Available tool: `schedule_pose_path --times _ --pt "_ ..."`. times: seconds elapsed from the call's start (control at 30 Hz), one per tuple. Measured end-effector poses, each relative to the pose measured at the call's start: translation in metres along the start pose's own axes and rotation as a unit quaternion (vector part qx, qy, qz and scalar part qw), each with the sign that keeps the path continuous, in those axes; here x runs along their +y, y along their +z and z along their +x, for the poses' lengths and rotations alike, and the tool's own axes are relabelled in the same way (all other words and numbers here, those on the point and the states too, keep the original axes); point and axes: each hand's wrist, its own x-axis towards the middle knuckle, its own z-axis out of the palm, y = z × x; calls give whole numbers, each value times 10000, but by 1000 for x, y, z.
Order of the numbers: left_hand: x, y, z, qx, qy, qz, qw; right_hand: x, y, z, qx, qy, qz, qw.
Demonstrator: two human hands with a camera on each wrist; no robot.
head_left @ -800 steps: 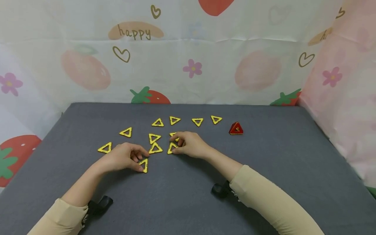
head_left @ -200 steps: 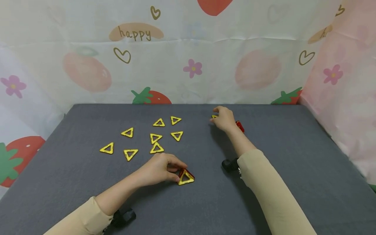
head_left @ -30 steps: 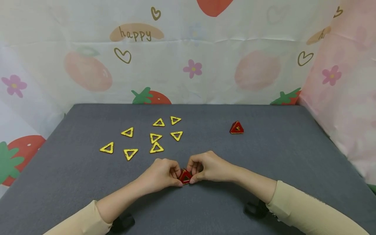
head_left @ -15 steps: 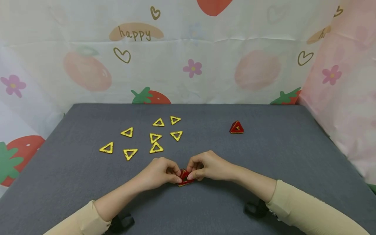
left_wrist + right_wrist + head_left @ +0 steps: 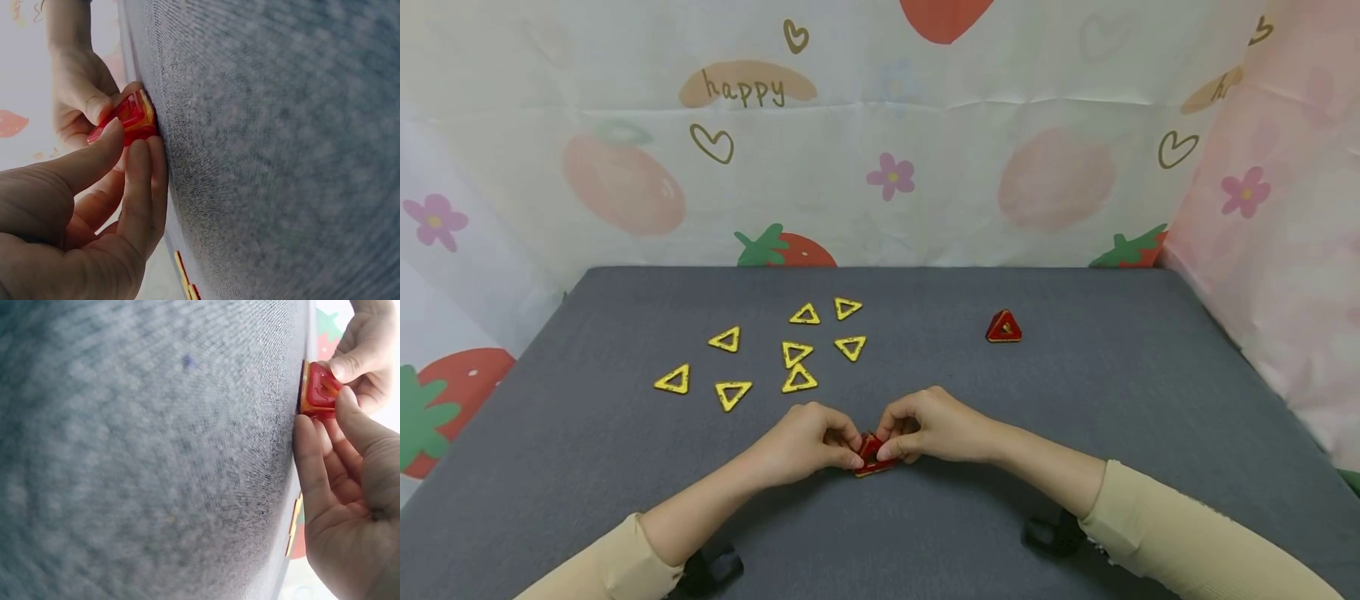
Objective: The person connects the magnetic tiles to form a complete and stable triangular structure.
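"What's taking up the most room?"

"A pale printed curtain [image 5: 947, 208] is hanging behind, and a dark grey table [image 5: 1150, 392] is spreading out in front of it."

"And the hands?"

"Both are working together, coming out of cream sleeves [image 5: 1187, 533]. The left hand [image 5: 808, 442] is pinching a red piece with yellow edges [image 5: 871, 450] from its left side, thumb against fingers. The right hand [image 5: 936, 425] is pinching the same piece from its right."

"Where is that piece sitting?"

"It's sitting low at the cloth, near the middle of the table's near half, with fingers partly hiding it."

"Anything smaller lying about?"

"A red pyramid [image 5: 1004, 327] is standing well apart, toward the far right. Eight yellow triangles [image 5: 800, 387] are lying flat, scattered beyond the left hand. Two of them are lying tip to tip; I can't tell whether they're touching."
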Motion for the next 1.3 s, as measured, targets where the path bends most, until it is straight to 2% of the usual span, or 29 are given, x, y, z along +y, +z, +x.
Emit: schedule_pose_path --times 0.27,0.43,0.57,0.73,0.93,1.1,1.3 --pt "0 1 4 71 -71 -50 9999 2 -3 -2 153 -213 -292 9992" --pt "2 2 15 376 -70 -32 9993 0 -9 -4 520 -113 -462 9975" --pt "10 1 27 692 -128 46 9975 0 -18 -5 912 59 -541 9943" --pt "23 1 52 1124 -280 146 9932 4 -34 -6 1524 356 -608 9858" --pt "35 4 92 1474 -325 259 9882 17 -56 -7 2164 590 -764 9715" --pt "44 6 123 1669 -357 310 9848 26 -73 -7 2660 794 -1002 9555" --pt "51 13 155 1852 -429 137 9817 34 -90 -7 3099 1145 -1330 9344"
